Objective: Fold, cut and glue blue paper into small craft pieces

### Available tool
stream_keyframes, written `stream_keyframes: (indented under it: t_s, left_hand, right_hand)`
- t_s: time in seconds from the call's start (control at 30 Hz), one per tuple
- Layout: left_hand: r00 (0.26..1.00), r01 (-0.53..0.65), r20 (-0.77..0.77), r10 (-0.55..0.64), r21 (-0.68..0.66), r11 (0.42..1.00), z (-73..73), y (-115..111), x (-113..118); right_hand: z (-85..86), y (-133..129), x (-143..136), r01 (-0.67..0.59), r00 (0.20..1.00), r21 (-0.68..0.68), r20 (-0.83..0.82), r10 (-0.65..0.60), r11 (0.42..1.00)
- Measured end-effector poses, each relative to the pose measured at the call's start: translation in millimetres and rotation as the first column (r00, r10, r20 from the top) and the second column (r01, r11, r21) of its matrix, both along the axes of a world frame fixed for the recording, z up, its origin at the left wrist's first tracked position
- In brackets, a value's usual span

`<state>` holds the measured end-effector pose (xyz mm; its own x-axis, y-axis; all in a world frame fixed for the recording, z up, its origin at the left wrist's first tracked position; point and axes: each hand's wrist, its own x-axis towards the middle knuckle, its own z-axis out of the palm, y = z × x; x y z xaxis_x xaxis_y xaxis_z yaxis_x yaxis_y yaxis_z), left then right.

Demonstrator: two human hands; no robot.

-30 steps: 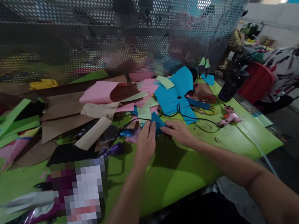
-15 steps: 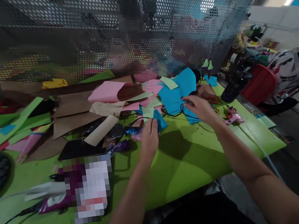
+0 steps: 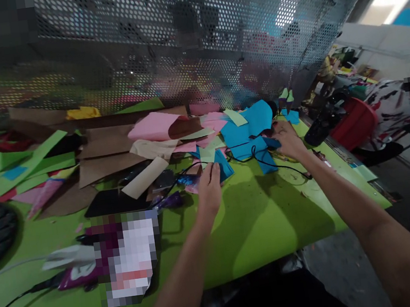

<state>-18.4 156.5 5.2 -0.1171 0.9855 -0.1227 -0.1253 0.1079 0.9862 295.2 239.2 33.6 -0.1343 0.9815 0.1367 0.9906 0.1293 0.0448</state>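
My left hand [image 3: 210, 185] rests at mid-table with fingers together against a small folded blue felt piece [image 3: 224, 166]; its fingertips partly hide the contact. A thin black cord [image 3: 191, 167] runs up to these fingers. Farther right, my right hand [image 3: 291, 141] has its fingers bent at a darker blue felt piece [image 3: 272, 142], beside the large blue sheet [image 3: 242, 131]. The thumb side is partly hidden. Below it, the loose black cord [image 3: 285, 165] loops across the table, over a blue strip [image 3: 267, 162].
Pink felt [image 3: 154, 126], brown sheets [image 3: 101, 142] and green strips [image 3: 39, 157] lie along the perforated metal panel [image 3: 179, 71]. A black phone-like slab [image 3: 109, 202] and a purple hair-dryer-like tool [image 3: 79, 275] lie left. Rightward are a red bin [image 3: 354, 124] and another person [image 3: 395, 103].
My right hand has moved right and slightly away, to the blue piece beside the large sheet. The black cord now stretches farther right over the table. My left hand stays by its blue piece.
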Motion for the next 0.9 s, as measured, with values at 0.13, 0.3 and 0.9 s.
stream_keyframes:
  t_s: [0.13, 0.3, 0.9]
  left_hand:
    - [0.999, 0.021, -0.033, -0.02, 0.028, 0.999, -4.5, 1.4, -1.2]
    - [1.0, -0.023, -0.016, 0.023, 0.016, 1.0, -4.5, 1.3, -2.3]
    - [1.0, -0.021, 0.0, 0.021, -0.03, 0.999, 0.0, 1.0, -1.0]
  right_hand:
    - [8.5, 13.0, -4.9, 0.005, 1.0, 0.015, -0.013, -0.005, 1.0]
    - [15.9, 27.4, -25.4, 0.019, 0.999, 0.013, -0.028, -0.019, 1.0]
    - [37.9, 47.7, -59.7, 0.011, 0.995, -0.031, -0.101, -0.015, 0.999]
